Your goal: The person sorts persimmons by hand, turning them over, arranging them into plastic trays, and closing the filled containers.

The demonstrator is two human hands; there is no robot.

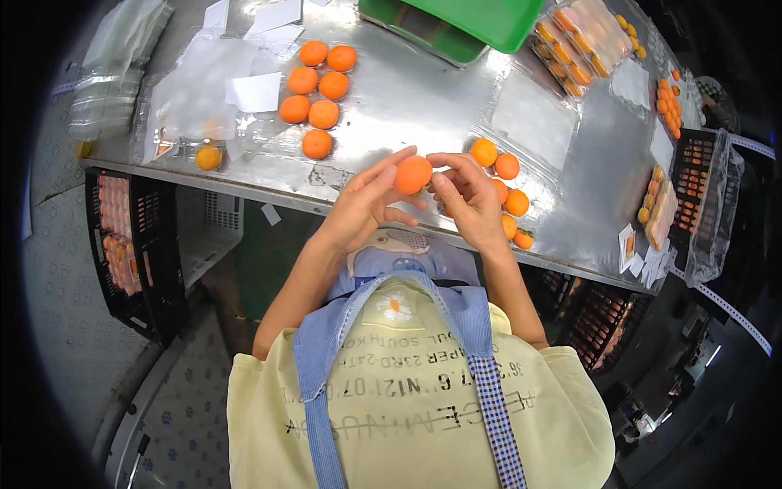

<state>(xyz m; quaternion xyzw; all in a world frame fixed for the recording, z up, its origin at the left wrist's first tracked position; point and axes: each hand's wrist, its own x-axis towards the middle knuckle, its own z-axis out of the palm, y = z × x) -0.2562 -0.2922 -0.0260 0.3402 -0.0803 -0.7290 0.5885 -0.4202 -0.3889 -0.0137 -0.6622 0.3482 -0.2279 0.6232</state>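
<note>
An orange mandarin [413, 175] is up off the steel table's front edge, between my two hands. My left hand [358, 208] is closed around its left side, thumb and fingers curled. On the other side my right hand [472, 200] bends its thumb and index finger in against the fruit's right edge. Right of my hands, several loose mandarins [507, 166] lie by a clear plastic tray, some partly hidden by my right hand. To the left, several more mandarins [323, 114] fill a clear tray in two columns.
A green crate [481, 20] stands at the back. Packed fruit boxes [582, 45] are stacked at the back right. White paper sheets [252, 92] and nested clear trays [110, 73] lie on the left. Below the table edge is a black crate [142, 253] of packed fruit.
</note>
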